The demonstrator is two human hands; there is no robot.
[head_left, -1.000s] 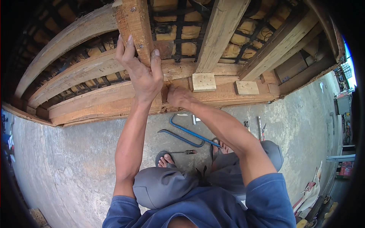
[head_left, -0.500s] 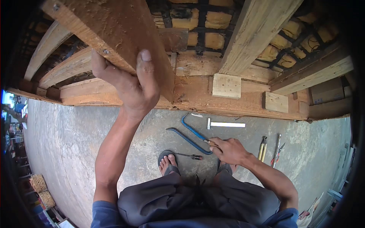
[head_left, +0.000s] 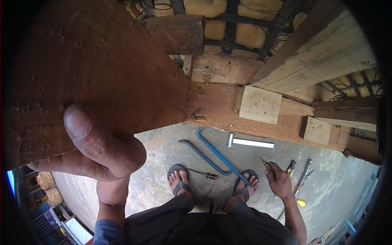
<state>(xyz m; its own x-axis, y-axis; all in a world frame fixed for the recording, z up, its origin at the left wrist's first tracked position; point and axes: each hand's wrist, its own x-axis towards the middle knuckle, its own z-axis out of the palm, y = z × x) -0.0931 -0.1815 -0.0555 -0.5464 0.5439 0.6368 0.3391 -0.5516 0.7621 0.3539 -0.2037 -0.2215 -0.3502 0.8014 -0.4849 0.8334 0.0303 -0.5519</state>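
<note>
Two hands: both the person's own, seen from above, one high and close to the camera, one low near the ground
Left hand point(head_left: 96, 153): raised close to the lens, thumb pressed flat on the face of a reddish-brown wooden plank point(head_left: 94, 69), other fingers behind the board, so clamped on it; only the thumb and palm edge show
Plank position: fills the upper left of the view, its lower edge slanting toward the timber frame point(head_left: 228, 106); top end cut off by the dark rim
Right hand point(head_left: 278, 179): down near the concrete floor point(head_left: 163, 143), fingers pinched together on a small thin tool point(head_left: 267, 164); its kind is too small to tell
Tools on floor: blue pry bar point(head_left: 220, 155) lying across the right sandal point(head_left: 247, 185), a second dark bent bar point(head_left: 200, 153) beside it, screwdriver point(head_left: 200, 173) between the feet, white-handled hammer point(head_left: 250, 142) near the frame, pliers and more small tools right of the hand, hard to separate
Pale blocks: two light square wood blocks point(head_left: 260, 105) fixed on the frame
Labels, packages: none readable; woven baskets point(head_left: 47, 188) at lower left, partly cut off
Hidden: the person's knees and dark trousers cover the floor at bottom centre
</note>
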